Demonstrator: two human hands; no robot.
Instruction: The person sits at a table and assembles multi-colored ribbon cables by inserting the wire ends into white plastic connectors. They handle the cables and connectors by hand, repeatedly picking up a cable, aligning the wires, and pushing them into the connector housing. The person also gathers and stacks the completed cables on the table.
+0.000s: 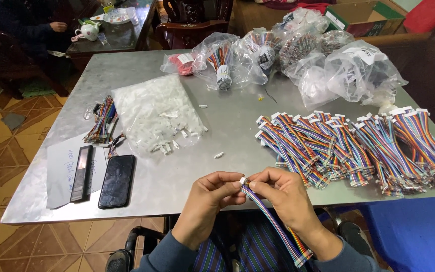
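While both hands pinch its white plug (242, 180), left hand (216, 190) and right hand (283, 194) meeting there, the cable (273, 221) trails down-right toward the lap.

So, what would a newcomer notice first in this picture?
First, the big heap of rainbow ribbon cables at the table's right. Then the left hand and right hand at the near edge, pinching one ribbon cable at its white connector.

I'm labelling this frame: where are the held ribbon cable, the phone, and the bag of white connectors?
Ribbon cable (270, 219), head view, mid-length below the hands.
Phone (117, 181), head view, centre of its dark screen.
Bag of white connectors (154, 108), head view, middle of the clear bag.
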